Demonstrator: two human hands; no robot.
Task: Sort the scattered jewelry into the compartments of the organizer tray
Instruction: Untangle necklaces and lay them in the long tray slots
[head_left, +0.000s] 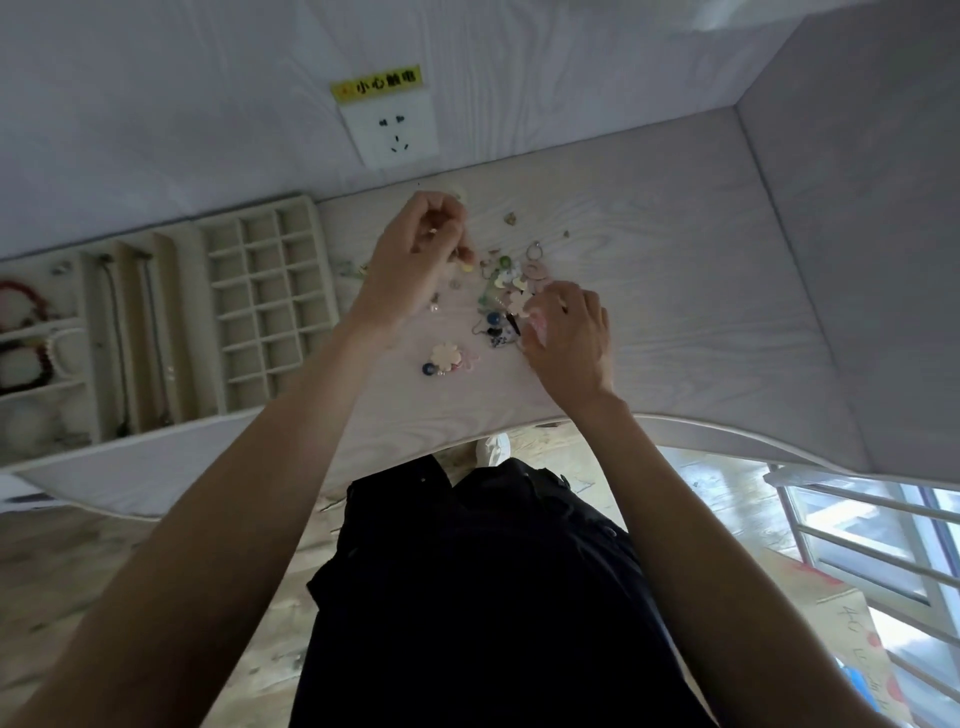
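A heap of scattered jewelry (501, 291) lies on the pale wooden table (675, 291): earrings, beads, flower-shaped pieces. My left hand (415, 249) hovers at the heap's left edge, its fingers curled and pinching a small yellowish piece (466, 266). My right hand (569, 338) rests at the heap's right side and pinches a pale pink piece (537, 325). A flower-shaped piece with a blue bead (447, 358) lies apart near the table's front. The cream organizer tray (270, 296) sits to the left; bracelets (23, 332) and chains (111, 312) fill its left sections.
A wall with a socket (392, 132) and a yellow warning label runs behind the table. A side wall closes the table's right end. Below the front edge are my dark trousers, a white shoe (491, 449) and a railing (857, 540) at the lower right.
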